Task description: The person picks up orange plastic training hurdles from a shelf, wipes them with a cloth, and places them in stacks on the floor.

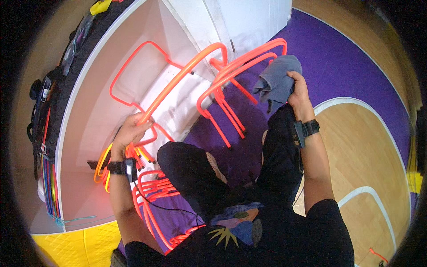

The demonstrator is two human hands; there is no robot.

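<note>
My left hand [131,131] grips one end of the top bar of an orange tubular hurdle [180,78], which is raised in front of my knees. In my right hand [299,91] is a bunched grey cloth [280,78], held apart from that bar. Just left of the cloth, several more orange hurdles [242,66] stand close together on the purple floor [337,63]. Another orange tube frame [131,55] leans inside the pale shelf recess to the left.
Several stacked orange hurdles [158,187] lie by my left forearm. Orange and yellow tubes [106,167] sit beyond my left wrist. A shelf edge [75,96] curves along the left, with gear on top. A white cabinet [253,20] stands ahead, and yellow padding [76,245] lies at lower left.
</note>
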